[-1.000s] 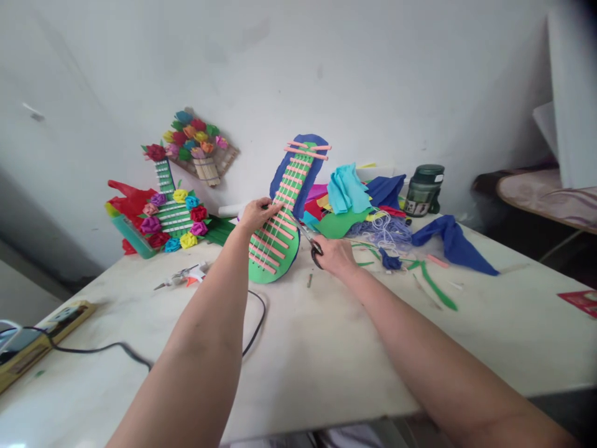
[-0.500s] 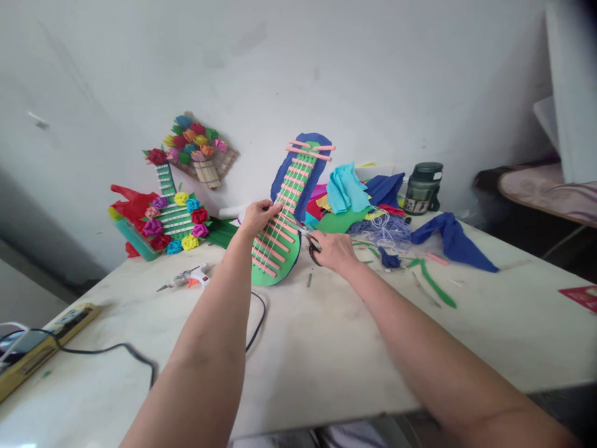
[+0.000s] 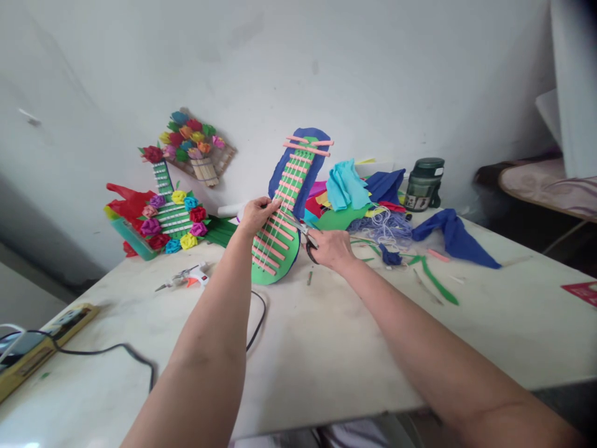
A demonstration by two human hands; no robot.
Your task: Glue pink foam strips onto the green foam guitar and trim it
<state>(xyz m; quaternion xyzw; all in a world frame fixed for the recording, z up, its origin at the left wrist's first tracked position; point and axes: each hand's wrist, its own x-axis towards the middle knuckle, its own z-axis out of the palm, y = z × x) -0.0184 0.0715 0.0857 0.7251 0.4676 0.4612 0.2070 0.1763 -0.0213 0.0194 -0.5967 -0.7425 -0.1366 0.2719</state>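
- One flat green guitar shape [image 3: 291, 186], pink-slatted, white-stringed and backed in dark blue, is held tilted over the pale counter [image 3: 326, 348], long axis from 7 to 1 o'clock.
- Left hand [image 3: 256, 214], nearer: gripping its waist from 9 o'clock.
- Right hand [image 3: 332, 250]: wrapped around black-handled metal scissors [image 3: 305, 230]; the guitar shape lies at 10 o'clock, blades aimed that way at its waist.

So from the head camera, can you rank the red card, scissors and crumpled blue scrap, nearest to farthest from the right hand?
1. Scissors: held in the right hand.
2. Crumpled blue scrap: on the table, to the right.
3. Red card: picture's right edge.
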